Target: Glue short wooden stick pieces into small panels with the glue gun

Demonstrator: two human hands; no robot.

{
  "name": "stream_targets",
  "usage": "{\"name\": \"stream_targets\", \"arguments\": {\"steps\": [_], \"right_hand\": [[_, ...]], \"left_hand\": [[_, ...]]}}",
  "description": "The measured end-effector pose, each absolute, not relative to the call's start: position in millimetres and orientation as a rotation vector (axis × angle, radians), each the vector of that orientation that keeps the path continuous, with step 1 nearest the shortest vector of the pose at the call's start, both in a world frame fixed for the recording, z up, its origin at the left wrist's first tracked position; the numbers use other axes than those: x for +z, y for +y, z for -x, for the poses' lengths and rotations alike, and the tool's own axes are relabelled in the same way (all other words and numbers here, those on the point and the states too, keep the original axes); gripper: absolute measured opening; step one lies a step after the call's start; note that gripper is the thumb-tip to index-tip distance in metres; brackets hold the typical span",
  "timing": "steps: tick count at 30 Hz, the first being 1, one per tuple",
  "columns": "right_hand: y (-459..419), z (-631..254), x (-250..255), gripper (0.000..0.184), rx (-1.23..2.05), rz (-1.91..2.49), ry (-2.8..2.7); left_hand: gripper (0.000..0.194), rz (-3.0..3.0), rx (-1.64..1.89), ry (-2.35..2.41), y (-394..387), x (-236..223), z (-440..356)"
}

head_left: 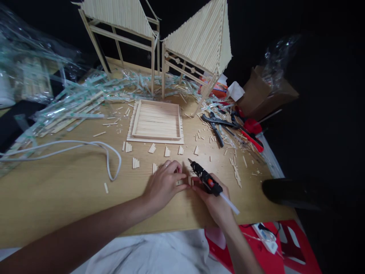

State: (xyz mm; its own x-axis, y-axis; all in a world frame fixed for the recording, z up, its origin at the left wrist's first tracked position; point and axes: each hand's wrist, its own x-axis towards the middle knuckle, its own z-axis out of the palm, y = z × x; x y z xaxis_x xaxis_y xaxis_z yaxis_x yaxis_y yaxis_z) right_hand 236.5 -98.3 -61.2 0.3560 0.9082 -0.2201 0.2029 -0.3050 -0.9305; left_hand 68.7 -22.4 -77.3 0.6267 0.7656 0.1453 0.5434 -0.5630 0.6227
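Near the table's front edge, my left hand (163, 185) is closed, its thumb and fingertips pinching a small wooden stick piece (179, 182). My right hand (217, 201) is wrapped round a black glue gun (203, 174), whose nozzle points up and left and whose clear glue stick juts out behind. The right fingertips also meet another short stick piece (190, 181) between the two hands; whether the pieces touch is too small to tell. Just beyond the hands lie several little stepped clusters of sticks (167, 152), one partly hidden by my left hand.
A shallow stick tray (180, 129) lies beyond the clusters. Two roofed stick frames (196, 38) stand at the back. Black cutters (216, 129) and offcuts lie right, a white cable (114, 152) left, plastic wrappers (76, 91) at back left. A cardboard box (256, 89) is back right.
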Motion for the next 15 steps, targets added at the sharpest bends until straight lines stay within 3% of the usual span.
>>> {"name": "stream_targets", "arguments": {"steps": [15], "right_hand": [[-102.8,-235.1,-59.5,0.018,0.945,1.783,-1.055]], "left_hand": [[0.016,-2.313,0.547,1.022,-22.0,-73.9,-69.3]]}}
